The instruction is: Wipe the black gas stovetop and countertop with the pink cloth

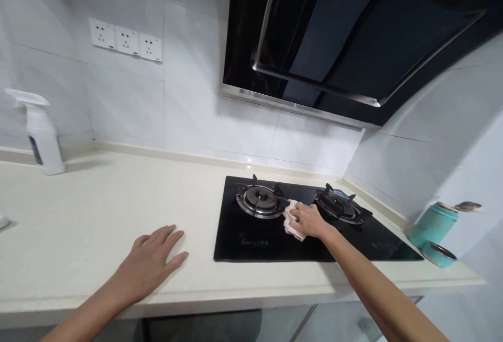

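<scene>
My right hand (306,220) grips a crumpled pale pink cloth (291,222) and presses it on the black glass gas stove (251,250), between the two burners. The left burner (259,200) is just beside the cloth; the right burner (341,207) lies beyond my hand. My fingers cover part of the cloth. Left of the stove, my left hand (155,258) rests palm down on the cream countertop (98,216), fingers spread, holding nothing.
A black range hood (314,38) hangs low over the stove. At far left stands a white spray bottle (43,138). A teal canister (434,224) and a small teal bowl (439,254) sit at the right end. Wall sockets (126,41) are above the counter.
</scene>
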The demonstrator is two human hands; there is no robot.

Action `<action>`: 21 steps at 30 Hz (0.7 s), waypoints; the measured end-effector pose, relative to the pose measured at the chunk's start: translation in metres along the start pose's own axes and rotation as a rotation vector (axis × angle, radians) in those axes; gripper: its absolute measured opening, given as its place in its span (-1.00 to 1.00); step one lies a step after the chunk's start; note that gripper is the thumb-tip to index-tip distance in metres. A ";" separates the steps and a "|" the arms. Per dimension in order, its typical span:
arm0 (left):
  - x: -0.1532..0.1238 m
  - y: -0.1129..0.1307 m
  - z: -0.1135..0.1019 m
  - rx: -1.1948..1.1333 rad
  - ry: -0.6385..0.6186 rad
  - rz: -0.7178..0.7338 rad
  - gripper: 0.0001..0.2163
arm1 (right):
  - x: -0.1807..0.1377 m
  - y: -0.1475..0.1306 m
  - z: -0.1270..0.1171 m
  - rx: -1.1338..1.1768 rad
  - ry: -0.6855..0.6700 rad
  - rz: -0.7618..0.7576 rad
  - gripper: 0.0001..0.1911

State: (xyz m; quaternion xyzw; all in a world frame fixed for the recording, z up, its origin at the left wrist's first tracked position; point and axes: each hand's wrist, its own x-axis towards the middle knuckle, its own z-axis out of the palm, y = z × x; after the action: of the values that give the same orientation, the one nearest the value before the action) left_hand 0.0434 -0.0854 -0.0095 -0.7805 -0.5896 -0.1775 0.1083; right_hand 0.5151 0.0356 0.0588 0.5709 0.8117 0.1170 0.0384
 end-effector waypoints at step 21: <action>0.005 0.002 -0.008 -0.020 -0.134 -0.077 -0.44 | -0.062 -0.179 -0.019 0.467 0.310 -0.304 -0.71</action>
State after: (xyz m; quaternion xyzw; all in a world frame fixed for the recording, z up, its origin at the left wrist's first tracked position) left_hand 0.0458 -0.0849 -0.0006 -0.7683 -0.6233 -0.1350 0.0538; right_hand 0.3683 -0.0831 0.0312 0.4118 0.8889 0.0060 -0.2006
